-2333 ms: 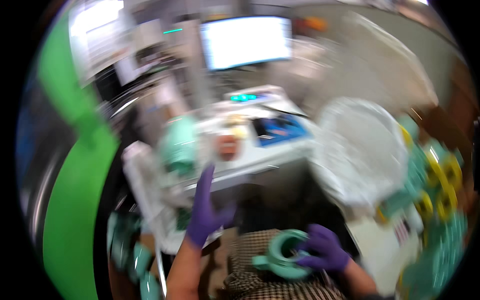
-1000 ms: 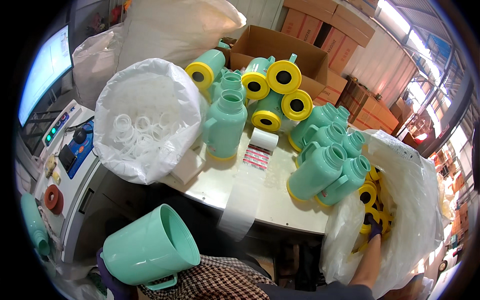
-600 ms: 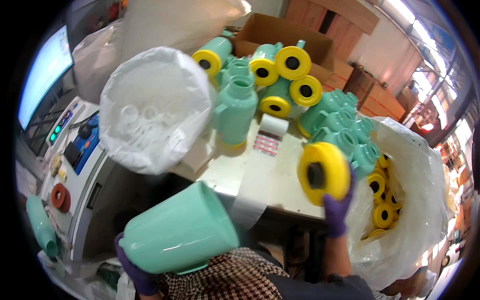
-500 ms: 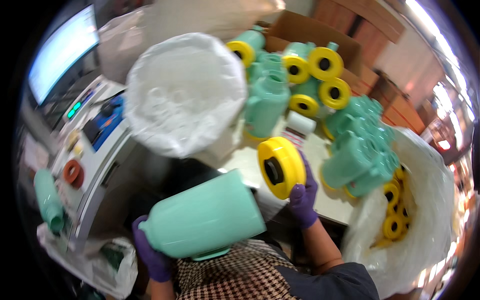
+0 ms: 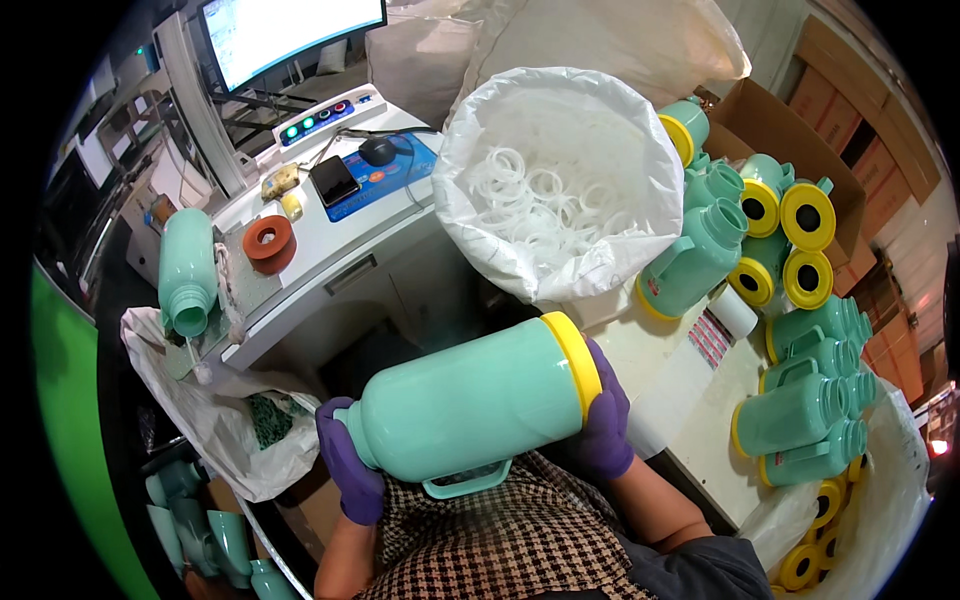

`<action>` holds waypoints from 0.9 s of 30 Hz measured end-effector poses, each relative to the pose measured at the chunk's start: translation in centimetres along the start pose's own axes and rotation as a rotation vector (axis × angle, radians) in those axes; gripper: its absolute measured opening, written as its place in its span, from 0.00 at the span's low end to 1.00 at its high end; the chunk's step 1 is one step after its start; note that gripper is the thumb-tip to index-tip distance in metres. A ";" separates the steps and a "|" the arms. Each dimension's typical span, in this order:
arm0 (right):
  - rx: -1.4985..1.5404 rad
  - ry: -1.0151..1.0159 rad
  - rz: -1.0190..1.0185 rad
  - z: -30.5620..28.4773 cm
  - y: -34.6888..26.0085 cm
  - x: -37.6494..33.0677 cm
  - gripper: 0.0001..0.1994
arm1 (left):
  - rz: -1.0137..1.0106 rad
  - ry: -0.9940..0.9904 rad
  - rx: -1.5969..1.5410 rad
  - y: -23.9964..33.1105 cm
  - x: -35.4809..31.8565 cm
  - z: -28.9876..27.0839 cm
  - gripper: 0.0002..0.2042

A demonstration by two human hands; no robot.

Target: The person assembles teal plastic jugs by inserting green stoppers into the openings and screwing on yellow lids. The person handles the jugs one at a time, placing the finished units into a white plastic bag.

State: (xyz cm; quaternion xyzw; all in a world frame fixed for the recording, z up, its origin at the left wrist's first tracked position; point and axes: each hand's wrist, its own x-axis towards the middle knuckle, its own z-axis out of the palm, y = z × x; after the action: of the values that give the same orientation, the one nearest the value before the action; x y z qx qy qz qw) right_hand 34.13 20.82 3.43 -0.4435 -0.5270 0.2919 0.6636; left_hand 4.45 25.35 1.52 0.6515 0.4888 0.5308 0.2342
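A mint-green thermos jug body (image 5: 465, 400) lies sideways across my lap, its handle (image 5: 468, 482) toward me. My left hand (image 5: 350, 470), in a purple glove, is wrapped round the neck end. On the wide end sits a yellow base cap (image 5: 572, 362), flush against the green rim as far as I can see. My right hand (image 5: 607, 415), gloved too, presses on that cap from the right; part of its fingers is hidden behind it.
A white-lined bin (image 5: 560, 250) of clear rings stands ahead. Several finished-looking jugs (image 5: 800, 415) and a label roll (image 5: 733, 312) are at right, with a bag of yellow caps (image 5: 880, 530). Left are a desk with an orange tape roll (image 5: 269, 245), a phone (image 5: 334, 181) and another green body (image 5: 188, 265).
The yellow cap, held apart in my right hand before, now sits on the jug body's wide end. My left hand still holds the neck end. The view has turned left.
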 end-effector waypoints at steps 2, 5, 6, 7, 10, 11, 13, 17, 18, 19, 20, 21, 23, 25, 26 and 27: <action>0.534 -0.125 0.144 -2.2 1.0 0.1 0.38 | -0.139 0.047 -0.252 0.0 -0.2 -0.6 0.17; 0.750 0.428 0.272 -7.2 0.7 2.6 0.40 | -0.210 -0.023 -0.748 -0.5 0.5 -1.5 0.16; 0.592 0.243 0.154 -6.7 -0.5 1.8 0.36 | -0.105 -0.018 -0.554 -0.8 -0.1 -0.8 0.15; 0.412 0.074 0.058 -5.3 -1.5 1.0 0.34 | 0.000 -0.024 -0.372 0.1 -0.1 0.4 0.14; 0.064 -0.244 -0.156 -2.7 -2.1 1.1 0.34 | 0.280 -0.012 -0.410 5.3 2.8 1.9 0.15; 0.107 -0.231 -0.204 -3.1 -1.9 0.7 0.33 | 0.265 -0.077 -0.389 5.8 3.5 0.9 0.16; 0.296 -0.044 0.070 -5.5 0.2 0.3 0.28 | 0.237 -0.209 -0.336 7.2 5.1 -1.3 0.20; 0.409 0.261 0.125 -9.0 -1.3 -2.5 0.36 | 0.145 -0.304 -0.478 8.3 5.5 2.2 0.25; 0.475 0.312 0.058 -8.2 -1.7 -2.8 0.37 | 0.165 -0.322 -0.458 7.6 5.1 4.3 0.26; 0.546 0.352 -0.010 -7.0 -2.1 -2.9 0.37 | 0.091 -0.373 -0.563 6.0 5.3 5.9 0.25; 0.449 0.332 0.067 -7.3 -2.5 -2.8 0.36 | 0.071 -0.359 -0.572 5.9 5.2 7.0 0.23; 0.352 0.311 0.143 -8.1 -2.9 -2.9 0.35 | 0.049 -0.343 -0.580 6.2 5.0 8.1 0.21; 0.078 0.288 0.029 -10.5 -3.2 -3.8 0.36 | 0.000 -0.356 -0.470 6.5 5.0 8.9 0.18; -0.045 0.183 -0.043 -12.3 -5.7 -4.4 0.45 | -0.045 -0.326 -0.510 8.2 6.0 8.4 0.17; -0.053 0.106 -0.019 -12.9 -7.8 -4.8 0.50 | 0.032 -0.348 -0.473 9.5 6.3 8.6 0.18; -0.192 -0.066 -0.088 -12.8 -9.8 -5.5 0.54 | 0.095 -0.381 -0.445 11.1 6.0 9.1 0.19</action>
State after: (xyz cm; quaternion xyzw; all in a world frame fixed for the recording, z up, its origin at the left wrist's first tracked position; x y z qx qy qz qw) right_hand 44.09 8.20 9.13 -0.4715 -0.5932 0.2253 0.6124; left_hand 16.89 28.02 10.52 0.6941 0.2766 0.5034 0.4340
